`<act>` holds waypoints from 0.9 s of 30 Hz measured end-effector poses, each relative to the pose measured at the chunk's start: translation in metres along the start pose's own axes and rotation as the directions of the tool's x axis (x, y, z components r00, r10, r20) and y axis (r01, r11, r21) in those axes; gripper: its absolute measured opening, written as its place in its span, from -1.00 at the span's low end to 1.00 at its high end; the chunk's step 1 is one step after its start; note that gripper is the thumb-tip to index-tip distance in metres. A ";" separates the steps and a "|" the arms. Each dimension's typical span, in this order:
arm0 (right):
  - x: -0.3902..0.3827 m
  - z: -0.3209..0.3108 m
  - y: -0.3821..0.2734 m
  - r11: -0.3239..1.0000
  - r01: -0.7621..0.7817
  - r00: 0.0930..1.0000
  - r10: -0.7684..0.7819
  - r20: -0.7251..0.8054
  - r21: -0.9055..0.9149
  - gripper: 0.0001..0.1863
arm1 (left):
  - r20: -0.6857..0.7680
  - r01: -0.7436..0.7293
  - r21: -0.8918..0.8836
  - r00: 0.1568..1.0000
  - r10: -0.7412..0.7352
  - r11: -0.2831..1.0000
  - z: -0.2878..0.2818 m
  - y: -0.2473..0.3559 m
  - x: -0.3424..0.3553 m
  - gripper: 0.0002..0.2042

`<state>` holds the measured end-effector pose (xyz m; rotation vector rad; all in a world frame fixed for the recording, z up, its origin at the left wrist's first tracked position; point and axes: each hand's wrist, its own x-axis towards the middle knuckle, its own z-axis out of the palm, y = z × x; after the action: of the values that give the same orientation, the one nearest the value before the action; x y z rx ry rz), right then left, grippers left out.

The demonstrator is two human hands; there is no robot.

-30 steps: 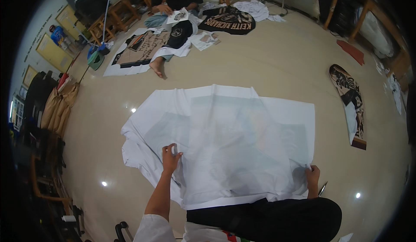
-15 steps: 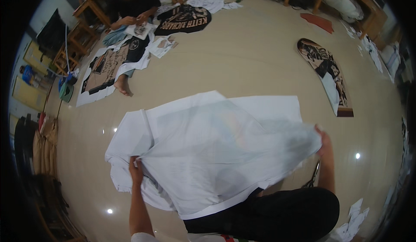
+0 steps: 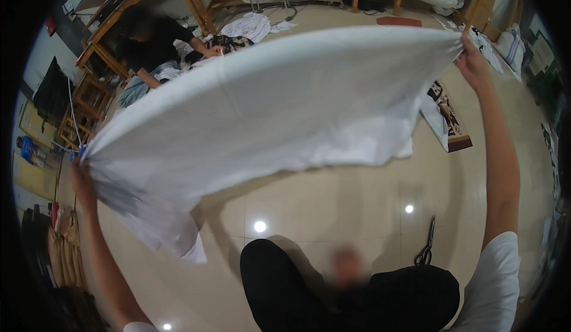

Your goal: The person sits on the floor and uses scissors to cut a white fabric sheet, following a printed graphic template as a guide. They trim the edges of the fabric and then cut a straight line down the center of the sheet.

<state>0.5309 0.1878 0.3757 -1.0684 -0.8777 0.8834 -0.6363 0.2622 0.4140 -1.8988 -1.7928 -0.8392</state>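
Observation:
A large white cloth (image 3: 279,106) hangs stretched between my two raised hands, bellying out above the floor with its lower edge free. My left hand (image 3: 84,183) is closed on its left corner, which looks creased and greyish there. At the upper right, my right hand (image 3: 473,64) pinches the other corner, pulling the fabric into gathers. Black-handled scissors (image 3: 424,251) lie on the floor by my bent right knee. Beyond the cloth's right end a printed brown-and-black fabric piece (image 3: 457,127) lies partly covered from view.
Another person (image 3: 154,40) sits on the floor at the far left, partly behind the cloth. Wooden tables (image 3: 193,2) and stools (image 3: 89,88) stand along the left and back. A white cloth heap (image 3: 247,27) and a reddish-brown piece (image 3: 398,21) lie at the back.
Both hands have risen and spread apart, the left going outward to the left, the right upward. The cloth has lifted off my lap and the floor, uncovering my legs and the scissors.

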 end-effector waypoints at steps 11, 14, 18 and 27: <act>-0.167 -0.085 0.016 0.972 -0.133 0.991 0.125 -0.053 -0.193 -0.47 | 0.204 -0.408 0.017 0.895 0.397 0.913 -0.009 0.058 -0.129 -0.74; -0.207 -0.112 0.065 0.903 -0.273 0.959 0.231 -0.163 -0.331 -0.45 | 0.353 -0.354 -0.081 0.864 0.359 0.932 0.025 0.099 -0.181 -0.77; -0.262 -0.143 0.139 0.760 -0.503 0.856 0.373 -0.358 -0.412 -0.51 | 0.483 -0.379 -0.149 0.778 0.401 0.913 0.079 0.150 -0.251 -0.72; -0.348 -0.200 0.249 0.314 -0.667 0.705 0.559 -0.437 -0.675 -0.77 | 0.743 -0.281 -0.220 0.572 0.348 0.934 0.145 0.172 -0.368 -0.76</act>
<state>0.5385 -0.1381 0.0339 -2.3914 -0.7490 1.0367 -0.4443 0.0633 0.0834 -2.8005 -1.7123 0.1130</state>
